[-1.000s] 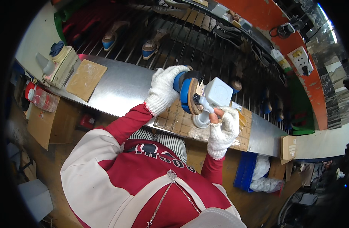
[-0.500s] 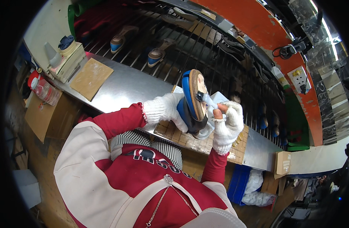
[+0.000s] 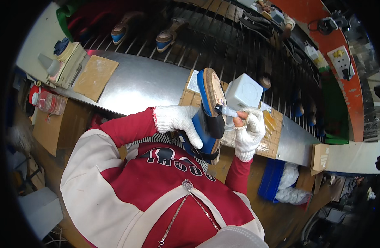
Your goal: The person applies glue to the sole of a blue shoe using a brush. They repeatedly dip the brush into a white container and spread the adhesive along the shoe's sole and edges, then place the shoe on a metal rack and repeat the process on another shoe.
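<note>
My left hand point(image 3: 179, 123), in a white knit glove, grips a blue shoe point(image 3: 207, 118) with a tan sole, held upright on edge in front of my chest. My right hand point(image 3: 250, 132), also gloved with the fingertips bare, holds a small clear brush or applicator point(image 3: 226, 110) whose tip touches the edge of the tan sole. Both hands are close together above the front edge of the metal bench point(image 3: 136, 87).
A white square box point(image 3: 243, 93) stands on brown cardboard sheets point(image 3: 272, 132) behind the hands. Other blue-soled shoes point(image 3: 167, 39) rest on a dark bar rack beyond the bench. A cardboard pad point(image 3: 95, 76) and a glue container point(image 3: 62, 62) sit at left. A blue bin point(image 3: 272, 182) is below right.
The shoe has been lifted and drawn closer to my chest, turned so its sole faces right. My right hand's applicator has come onto the sole edge.
</note>
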Motion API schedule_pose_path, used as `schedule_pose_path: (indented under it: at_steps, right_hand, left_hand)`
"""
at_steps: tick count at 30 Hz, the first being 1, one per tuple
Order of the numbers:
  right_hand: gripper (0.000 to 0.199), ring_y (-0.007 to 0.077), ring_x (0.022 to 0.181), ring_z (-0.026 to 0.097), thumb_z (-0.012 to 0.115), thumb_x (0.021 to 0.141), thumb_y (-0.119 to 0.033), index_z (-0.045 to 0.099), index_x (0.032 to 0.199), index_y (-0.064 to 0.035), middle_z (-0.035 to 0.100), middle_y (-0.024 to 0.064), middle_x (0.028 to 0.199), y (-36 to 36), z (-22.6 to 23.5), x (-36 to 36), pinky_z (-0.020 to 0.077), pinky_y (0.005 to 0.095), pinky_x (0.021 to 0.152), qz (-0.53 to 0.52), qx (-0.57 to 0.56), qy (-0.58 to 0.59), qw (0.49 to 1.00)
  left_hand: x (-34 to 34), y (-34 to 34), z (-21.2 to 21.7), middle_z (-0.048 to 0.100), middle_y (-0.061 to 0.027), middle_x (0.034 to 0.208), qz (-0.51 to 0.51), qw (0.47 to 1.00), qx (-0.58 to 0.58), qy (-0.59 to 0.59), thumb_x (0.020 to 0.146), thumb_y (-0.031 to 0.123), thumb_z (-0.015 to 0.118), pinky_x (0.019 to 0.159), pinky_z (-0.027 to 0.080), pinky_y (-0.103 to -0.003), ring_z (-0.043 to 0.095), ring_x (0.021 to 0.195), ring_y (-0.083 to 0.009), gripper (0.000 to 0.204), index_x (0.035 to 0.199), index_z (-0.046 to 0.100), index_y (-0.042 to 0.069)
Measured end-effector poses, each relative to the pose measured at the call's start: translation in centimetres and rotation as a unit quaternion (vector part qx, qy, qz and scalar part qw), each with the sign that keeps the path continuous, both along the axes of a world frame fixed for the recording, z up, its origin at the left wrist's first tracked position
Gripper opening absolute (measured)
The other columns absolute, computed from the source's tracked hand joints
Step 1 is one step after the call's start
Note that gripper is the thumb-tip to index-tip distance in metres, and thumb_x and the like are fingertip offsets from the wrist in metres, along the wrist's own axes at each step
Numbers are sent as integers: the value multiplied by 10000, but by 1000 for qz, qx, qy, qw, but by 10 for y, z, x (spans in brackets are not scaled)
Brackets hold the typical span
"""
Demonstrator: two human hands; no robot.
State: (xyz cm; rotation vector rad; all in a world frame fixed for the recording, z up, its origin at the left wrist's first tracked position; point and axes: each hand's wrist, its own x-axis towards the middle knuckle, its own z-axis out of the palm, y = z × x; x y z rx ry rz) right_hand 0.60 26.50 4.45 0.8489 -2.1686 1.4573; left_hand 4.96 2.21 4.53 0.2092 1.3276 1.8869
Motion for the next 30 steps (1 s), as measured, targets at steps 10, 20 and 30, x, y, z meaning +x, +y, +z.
schedule_pose_path:
  at_steps: [10,20,30]
  right_hand:
    - [112,187,758,585,744,851,-122,731,893,-19,625,66,819,77,-33,28,423,330,707,-179,206,-124,954]
    - [114,238,843,611,767,773,-207,686,842,-163,658,14,849,77,-49,18,379,420,779,-255,402,47,878]
    - [188,157,682,567,716,904,-229,724,968,-52,610,20,738,94,-51,11,411,322,652,-166,194,-311,915]
  left_hand:
    - [9,-8,-18,634,-182,1291,127,989,-37,-59,650,-57,853,996,531,-395,644,1146,-286,915,1458,429,5]
    - [7,-13,-36,554,-183,1415,391,908,148,-36,873,770,480,1050,523,-450,600,1247,-301,947,1506,387,73]
    - [13,-16,-56,597,-184,1347,367,925,98,-20,827,865,398,989,562,-468,646,1166,-294,1046,1519,375,82]
